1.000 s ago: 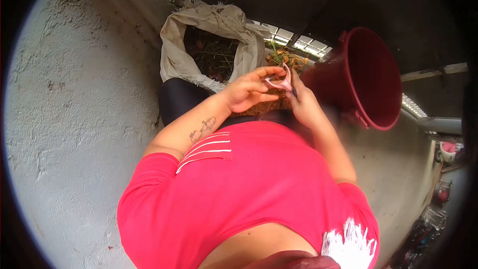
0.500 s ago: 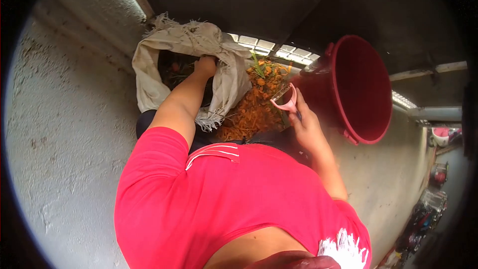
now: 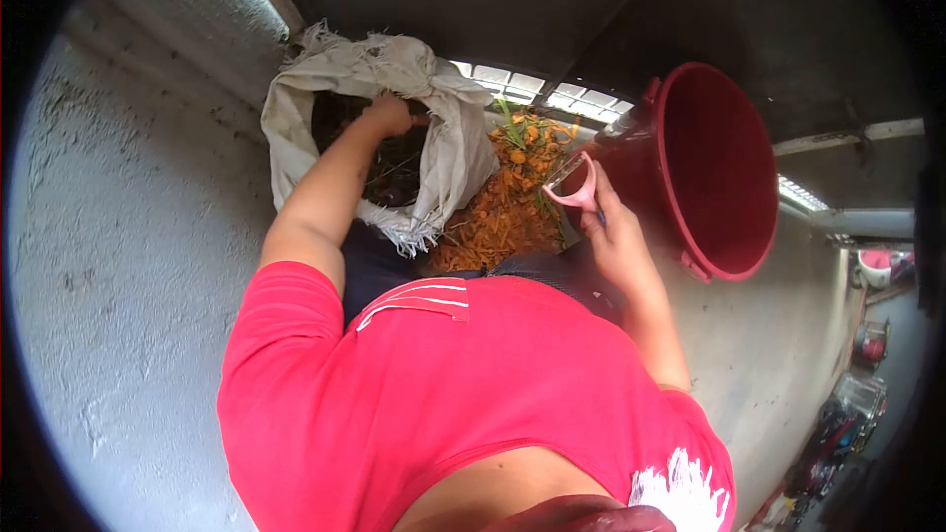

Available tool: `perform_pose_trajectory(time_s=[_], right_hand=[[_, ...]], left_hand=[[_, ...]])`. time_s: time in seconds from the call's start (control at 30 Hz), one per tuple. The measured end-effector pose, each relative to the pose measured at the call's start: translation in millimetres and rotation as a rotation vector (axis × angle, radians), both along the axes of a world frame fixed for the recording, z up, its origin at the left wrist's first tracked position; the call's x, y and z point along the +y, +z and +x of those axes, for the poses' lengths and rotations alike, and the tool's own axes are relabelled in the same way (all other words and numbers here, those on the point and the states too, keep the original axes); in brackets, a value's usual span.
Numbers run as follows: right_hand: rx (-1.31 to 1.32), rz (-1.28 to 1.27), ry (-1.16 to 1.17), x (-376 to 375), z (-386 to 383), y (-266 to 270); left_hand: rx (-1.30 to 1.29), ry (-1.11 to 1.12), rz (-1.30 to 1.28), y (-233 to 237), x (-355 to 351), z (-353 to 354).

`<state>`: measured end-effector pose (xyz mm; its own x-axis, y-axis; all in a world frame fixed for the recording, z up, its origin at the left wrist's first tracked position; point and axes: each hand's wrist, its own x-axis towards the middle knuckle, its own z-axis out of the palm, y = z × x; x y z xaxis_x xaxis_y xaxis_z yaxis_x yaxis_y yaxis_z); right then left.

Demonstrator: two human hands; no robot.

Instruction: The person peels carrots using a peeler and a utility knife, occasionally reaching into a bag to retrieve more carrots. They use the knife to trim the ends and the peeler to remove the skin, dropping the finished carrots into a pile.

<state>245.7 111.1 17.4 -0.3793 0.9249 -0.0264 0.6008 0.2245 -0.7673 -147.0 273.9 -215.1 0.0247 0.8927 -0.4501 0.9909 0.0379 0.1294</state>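
My left hand (image 3: 390, 115) reaches into the open mouth of a white woven sack (image 3: 291, 143) with frayed edges. Its fingers are mostly hidden, and what they touch cannot be made out. Dark plant matter shows inside the sack. A pink peeler (image 3: 583, 189) is gripped in my right hand (image 3: 616, 236), its blade end pointing up and left. Between the sack and that hand lies a heap of orange peelings (image 3: 507, 217) with some green leaves. The large red bucket (image 3: 719, 177) stands tilted in view just right of my right hand.
A rough grey wall (image 3: 128, 236) runs along the left. Behind the sack and bucket is a dark panel (image 3: 434, 0) with a bright grille (image 3: 503, 82) at its lower edge. Assorted items (image 3: 847, 424) lie at the far right.
My left hand has shifted slightly left and up within the sack's mouth. My right hand has moved a little to the right and up with the peeler.
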Motion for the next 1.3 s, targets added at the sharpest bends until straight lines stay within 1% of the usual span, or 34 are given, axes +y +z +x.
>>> perform_pose_trajectory(time_s=[0.03,0.07,0.1,0.13,0.2,0.23,0.27,0.3,0.37,0.4,0.43,0.47,0.5,0.53,0.57,0.6,0.63,0.67,0.7,0.73,0.77,0.87,0.97,1.0,1.03,1.1,1.17,1.2,1.23,1.27,1.3], right_hand=[[0.036,-0.059,-0.008,-3,-1,2],[0.07,-0.117,-0.016,-5,-3,5],[0.106,-0.172,-0.027,-8,-4,7],[0.197,-0.176,-0.03,-13,-7,0],[0.358,-0.268,0.0,-19,-12,-7],[0.437,-0.314,0.014,-23,-14,-8],[0.48,-0.356,-0.019,-29,-19,-8],[0.546,-0.353,-0.035,-34,-26,-6],[0.674,-0.345,-0.067,-42,-35,-1],[0.66,-0.337,-0.046,-42,-35,-3],[0.704,-0.374,-0.066,-46,-41,4],[0.747,-0.412,-0.089,-53,-52,12],[0.79,-0.454,-0.114,-61,-57,17],[0.879,-0.601,-0.03,-67,-56,16],[0.908,-0.634,-0.028,-75,-60,17],[0.895,-0.643,-0.024,-80,-60,15],[0.884,-0.653,-0.023,-84,-60,12],[0.889,-0.674,-0.08,-90,-62,14],[0.894,-0.693,-0.135,-96,-65,19],[0.899,-0.708,-0.187,-98,-66,22],[0.888,-0.685,-0.166,-99,-64,22],[0.852,-0.6,-0.106,-105,-60,19],[0.786,-0.475,-0.015,-112,-61,28],[0.75,-0.443,0.025,-112,-61,30],[0.714,-0.408,0.064,-112,-60,32],[0.822,-0.337,0.103,-115,-56,37],[0.914,-0.241,0.144,-112,-49,39],[0.919,-0.196,0.149,-108,-42,38],[0.925,-0.149,0.155,-101,-36,35],[0.946,-0.135,0.226,-93,-29,30],[0.867,-0.204,0.225,-96,-22,41]], left_hand=[[-0.125,-0.004,-0.026,70,-21,-1],[-0.251,-0.009,-0.047,130,-40,-3],[-0.375,-0.017,-0.065,158,-53,-6],[-0.458,0.053,-0.019,160,-61,-13],[-0.622,0.189,0.074,168,-81,-25],[-0.859,0.241,0.075,173,-94,-24],[-1.097,0.29,0.077,178,-110,-21],[-1.337,0.336,0.078,186,-126,-15],[-1.556,0.327,0.09,201,-151,-2],[-1.671,0.336,0.109,211,-165,10],[-1.785,0.345,0.128,218,-177,24],[-1.873,0.404,0.144,218,-184,39],[-1.922,0.431,0.155,220,-193,58],[-1.971,0.459,0.168,223,-200,76],[-2.02,0.487,0.181,225,-205,92],[-2.003,0.529,0.199,213,-203,104],[-1.983,0.571,0.213,210,-205,119],[-2.014,0.723,0.239,207,-213,138],[-1.968,0.912,0.288,202,-216,157],[-2.004,1.003,0.145,218,-234,174],[-2.033,1.091,-0.001,233,-255,186],[-2.102,0.838,-0.302,221,-274,189],[-2.293,0.52,-0.413,212,-260,173],[-2.274,0.47,-0.421,224,-260,169],[-2.221,0.654,-0.326,238,-259,172],[-2.177,0.519,-0.285,258,-261,165],[-2.158,0.748,-0.029,275,-265,172],[-2.138,0.86,0.101,279,-266,174],[-2.139,0.835,-0.004,270,-264,168],[-2.135,0.813,-0.11,251,-263,157],[-2.128,0.792,-0.216,235,-263,148]])
